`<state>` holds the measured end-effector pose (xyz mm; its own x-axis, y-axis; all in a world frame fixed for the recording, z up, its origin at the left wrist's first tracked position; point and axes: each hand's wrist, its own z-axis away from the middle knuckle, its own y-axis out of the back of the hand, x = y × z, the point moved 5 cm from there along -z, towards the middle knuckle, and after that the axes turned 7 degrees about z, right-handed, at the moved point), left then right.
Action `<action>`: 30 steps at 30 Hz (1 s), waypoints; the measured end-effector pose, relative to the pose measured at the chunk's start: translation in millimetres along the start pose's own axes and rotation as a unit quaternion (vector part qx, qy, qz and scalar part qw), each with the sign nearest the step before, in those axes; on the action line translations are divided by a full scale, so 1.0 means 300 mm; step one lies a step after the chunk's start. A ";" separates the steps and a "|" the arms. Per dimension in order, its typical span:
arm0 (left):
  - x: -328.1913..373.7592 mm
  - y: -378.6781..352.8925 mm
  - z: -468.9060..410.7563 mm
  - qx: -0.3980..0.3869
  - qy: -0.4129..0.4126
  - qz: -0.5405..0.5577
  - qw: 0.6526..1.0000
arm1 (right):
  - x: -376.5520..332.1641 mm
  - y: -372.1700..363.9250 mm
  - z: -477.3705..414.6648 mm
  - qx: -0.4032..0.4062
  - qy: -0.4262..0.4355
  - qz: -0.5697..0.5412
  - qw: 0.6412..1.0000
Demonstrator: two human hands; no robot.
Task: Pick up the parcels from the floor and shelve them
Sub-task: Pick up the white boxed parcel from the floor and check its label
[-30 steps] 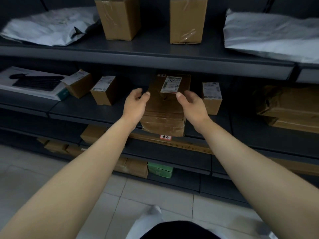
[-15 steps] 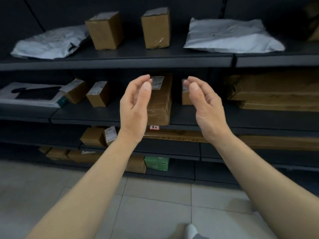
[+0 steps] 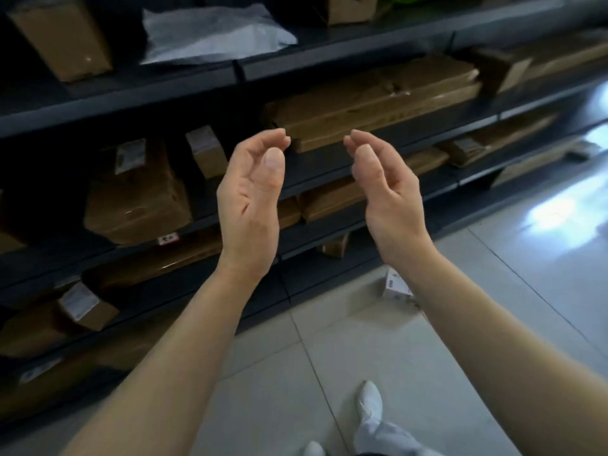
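My left hand and my right hand are raised side by side in front of the dark shelving, palms facing each other, fingers curled and apart, both holding nothing. The brown parcel with a white label stands on the middle shelf, left of my hands. A small white parcel lies on the tiled floor at the foot of the shelves, partly hidden behind my right forearm.
Long flat cardboard boxes fill the shelf behind my hands. A grey plastic mailer lies on the upper shelf. Small labelled boxes sit on the lower shelves. My white shoe stands on the pale floor tiles.
Both hands have let go of the brown parcel, left on the middle shelf, and drawn back empty. My view has swung right and down, bringing the floor and the white parcel into sight.
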<state>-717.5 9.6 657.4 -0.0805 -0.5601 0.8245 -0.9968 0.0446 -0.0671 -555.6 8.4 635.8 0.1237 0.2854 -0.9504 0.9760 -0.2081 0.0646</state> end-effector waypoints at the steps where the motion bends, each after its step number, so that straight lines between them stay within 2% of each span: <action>1: -0.006 -0.057 0.002 -0.013 0.001 0.013 1.000 | 0.003 0.064 0.005 0.019 -0.002 0.006 1.000; 4: -0.024 -0.235 0.007 -0.055 0.006 0.038 0.998 | 0.013 0.254 0.017 0.075 -0.001 0.034 0.997; 8: -0.103 -0.703 0.015 -0.124 0.035 0.053 0.990 | 0.095 0.706 -0.002 0.157 -0.018 0.050 0.986; 9: -0.104 -0.709 0.010 -0.123 0.034 0.055 0.990 | 0.104 0.715 -0.004 0.159 -0.014 0.049 0.986; 13: -0.118 -0.746 0.001 -0.117 0.030 0.088 0.989 | 0.120 0.742 -0.020 0.143 0.000 0.053 0.988; 17: -0.184 -1.070 -0.011 -0.114 0.036 0.095 0.988 | 0.211 1.053 -0.092 0.148 -0.021 0.063 0.987; 22: -0.281 -1.286 -0.044 -0.075 0.060 0.064 0.993 | 0.310 1.270 -0.231 0.095 -0.050 0.076 0.991; 30: -0.468 -1.326 -0.191 -0.010 0.064 0.014 0.998 | 0.463 1.250 -0.501 -0.006 -0.068 0.083 0.994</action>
<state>-309.8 117.7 600.5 -0.1074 -0.4490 0.8871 -0.9937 0.0768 -0.0815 -145.4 110.8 573.7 0.2593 0.1193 -0.9584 0.9462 -0.2304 0.2274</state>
